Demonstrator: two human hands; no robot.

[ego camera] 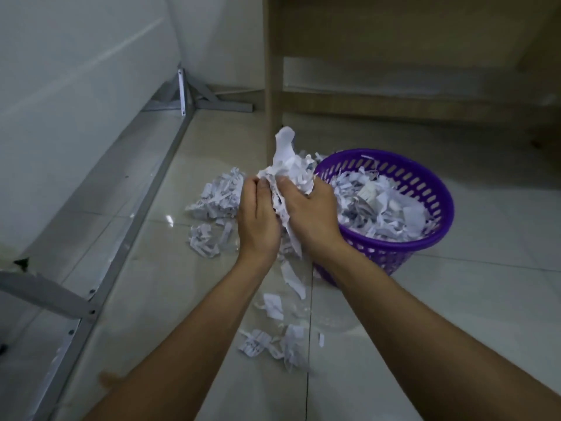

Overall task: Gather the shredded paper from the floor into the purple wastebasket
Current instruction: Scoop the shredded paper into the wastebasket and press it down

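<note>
Two bare hands hold a bundle of shredded paper (290, 174) between them, above a pale tiled floor (394, 314). The left hand (258, 220) presses its palm against the bundle; the right hand (312, 214) curls its fingers round it. The strips are white, crumpled, apparently printed with dark text. A purple wastebasket (437, 189), slotted and mostly full of shreds, stands just right of the hands. More scraps (215, 199) lie scattered on the floor.
</note>
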